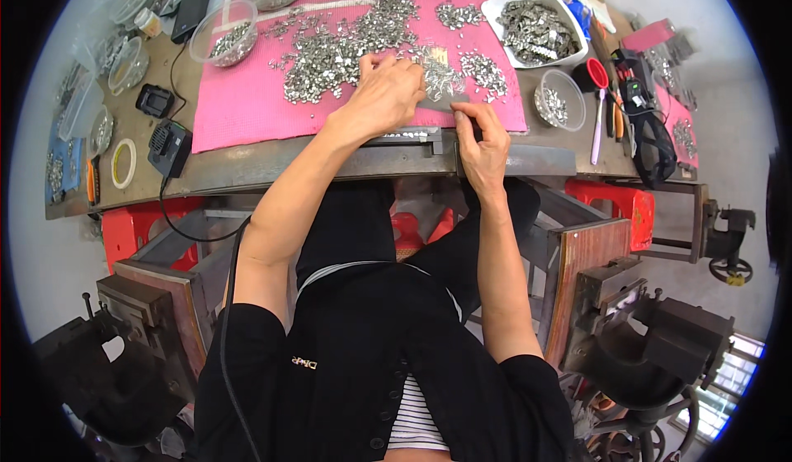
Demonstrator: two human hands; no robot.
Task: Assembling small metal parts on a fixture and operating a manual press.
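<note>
Pink ribbed matting [235, 115] covers the middle of a metal-edged workbench [540, 162] in a pale-walled room. Around it stand a white tray [500, 37] full of silver parts, a clear round tub [579, 103] to its right, and a red cup [591, 73] near a lilac-handled tool [596, 136]. To the left lie a tape roll [123, 163] and a black device [169, 147], whose black cable [228, 330] crosses in front of the person's left upper arm.

Small metal parts [322, 70] lie on the mat in one large heap, two smaller ones and a brighter, glassy-looking clump [443, 78]; single pieces are too many to count. At least three tubs at the far edge are cut off by the top of the view. Below the bench show two large bench vises, left [107, 371] and right [668, 351], and two red stools, left [132, 224] and right [620, 202], partly hidden.

The left hand [384, 95] bends over the large heap, fingers curled, partly covering a narrow metal fixture [412, 135]; its grip cannot be told. The right hand [484, 136], beside the clump, brings thumb and forefinger close together; whether they pinch anything is unclear.
</note>
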